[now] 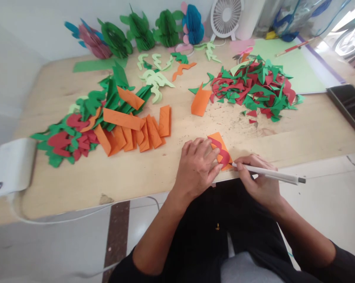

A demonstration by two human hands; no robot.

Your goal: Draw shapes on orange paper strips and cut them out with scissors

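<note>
At the table's front edge, an orange paper piece (218, 138) lies under a red wavy paper cutout (225, 156). My left hand (197, 163) rests palm down on both, fingers a little apart, pressing them to the tabletop. A white pen (272, 173) is gripped in my right hand (258, 177), its tip touching the cutout's lower right edge. Just beyond my hands lies a folded orange paper (201, 101). Folded orange strips (148, 133), some with drawn lines, are fanned out to the left.
Red and green paper scraps (254, 86) are heaped at the right, near a black phone (347, 106). Cut green and red shapes (65, 135) lie at the left beside a white box with a cable (12, 167). Honeycomb paper figures (139, 31) and a small fan (226, 15) line the back.
</note>
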